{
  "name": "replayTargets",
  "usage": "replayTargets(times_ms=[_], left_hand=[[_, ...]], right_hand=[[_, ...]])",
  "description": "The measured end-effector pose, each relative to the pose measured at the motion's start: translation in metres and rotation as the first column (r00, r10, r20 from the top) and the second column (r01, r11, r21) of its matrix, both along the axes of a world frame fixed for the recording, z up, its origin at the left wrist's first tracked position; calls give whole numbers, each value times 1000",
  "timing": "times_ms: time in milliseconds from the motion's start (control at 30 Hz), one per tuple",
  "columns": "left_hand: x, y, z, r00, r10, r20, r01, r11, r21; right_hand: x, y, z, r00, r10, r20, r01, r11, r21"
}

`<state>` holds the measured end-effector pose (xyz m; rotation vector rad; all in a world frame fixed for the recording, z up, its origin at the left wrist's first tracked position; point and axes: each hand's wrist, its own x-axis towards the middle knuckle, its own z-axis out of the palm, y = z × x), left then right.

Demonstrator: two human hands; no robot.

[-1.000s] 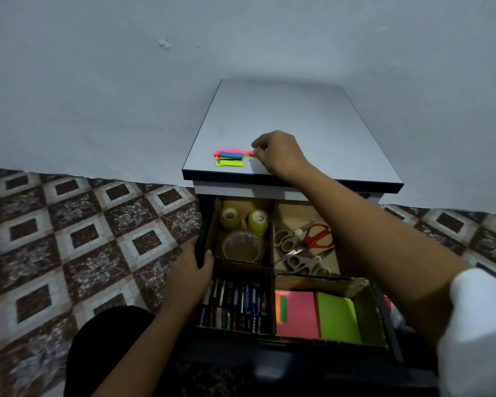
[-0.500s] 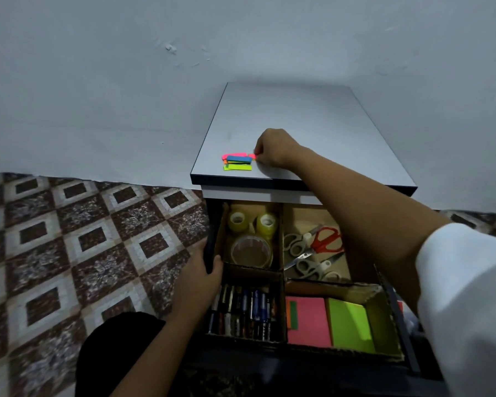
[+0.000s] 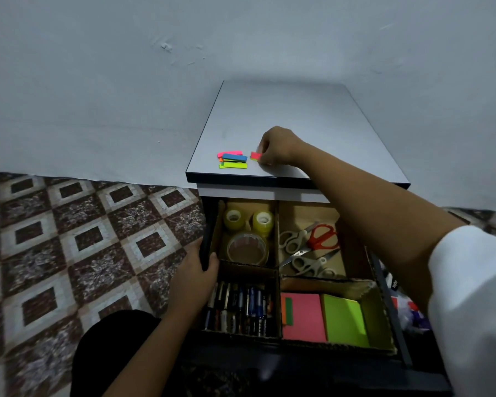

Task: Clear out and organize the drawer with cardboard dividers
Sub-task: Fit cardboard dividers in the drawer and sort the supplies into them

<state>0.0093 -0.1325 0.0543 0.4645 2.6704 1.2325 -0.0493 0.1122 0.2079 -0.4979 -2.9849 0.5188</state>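
Note:
An open drawer (image 3: 384, 282) below a grey cabinet top (image 3: 284, 118) is split by cardboard dividers (image 3: 278, 270) into four compartments. Tape rolls (image 3: 248, 233) lie back left, scissors (image 3: 309, 247) back right, pens (image 3: 241, 308) front left, pink and green sticky note pads (image 3: 324, 318) front right. On the cabinet top my right hand (image 3: 278, 147) pinches a small pink sticky flag pad (image 3: 255, 155). A little pile of coloured flag pads (image 3: 233, 160) lies just left of it. My left hand (image 3: 195, 279) grips the drawer's left side wall (image 3: 206, 242).
A patterned tile floor (image 3: 83, 247) spreads to the left. A pale wall (image 3: 126, 81) stands behind the cabinet. Some loose items (image 3: 407, 308) show in the gap right of the drawer. My dark-clothed knee (image 3: 112, 348) is low in front.
My right hand has drawn a pink flag pad a short way to the right, away from the coloured pile. The left hand stays on the drawer's side.

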Motion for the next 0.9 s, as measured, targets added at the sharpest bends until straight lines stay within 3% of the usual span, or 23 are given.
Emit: replayTargets(times_ms=[167, 300, 467, 600, 900], left_hand=[[0, 0, 0, 1000, 9, 7, -9, 1000, 0], [-1, 1, 0, 1000, 8, 23, -8, 1000, -9], [2, 2, 3, 1000, 2, 22, -1, 1000, -7], [2, 2, 2, 999, 2, 34, -2, 1000, -6], [4, 2, 3, 1000, 4, 26, -4, 1000, -10]], right_hand=[[31, -1, 4, 992, -88, -92, 52, 939, -339], [75, -7, 6, 976, -195, -94, 96, 780, -618], [135, -15, -16, 974, -224, -18, 117, 575, -810], [179, -30, -49, 970, -239, 46, 159, 479, -863], [223, -61, -133, 917, -308, 254, 387, 531, -754]])
